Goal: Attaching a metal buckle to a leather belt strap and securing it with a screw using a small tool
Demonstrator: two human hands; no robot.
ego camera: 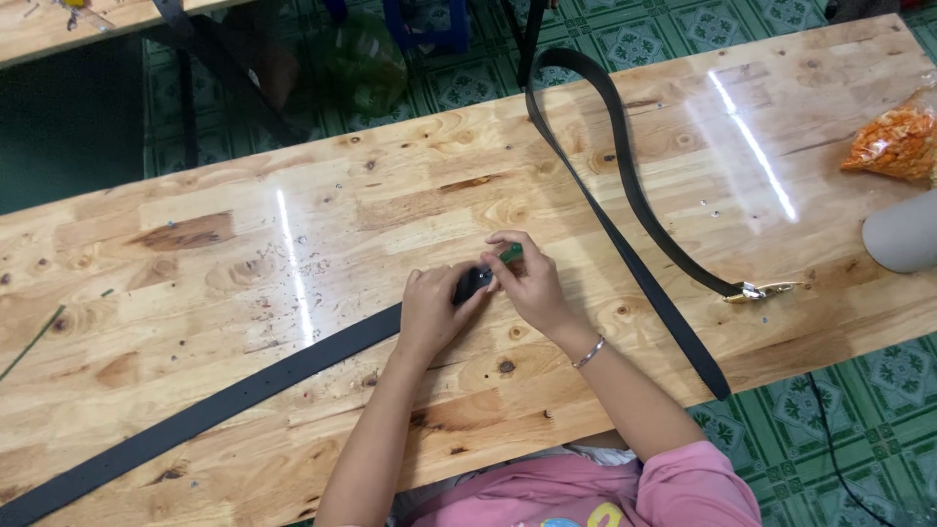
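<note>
A long black belt (224,395) lies diagonally across the wooden table (390,205), running from the lower left up to my hands. My left hand (434,310) grips the belt's end, which shows as a dark tip (472,283) between both hands. My right hand (524,281) pinches a small green-handled tool (509,254) against that end. A thin bracelet (589,351) circles my right wrist.
A second black belt (625,185) loops over the far edge and ends in a gold buckle (766,290). At the right edge sit a bag of orange snacks (896,144) and a grey cylinder (903,232). Green tiled floor surrounds the table.
</note>
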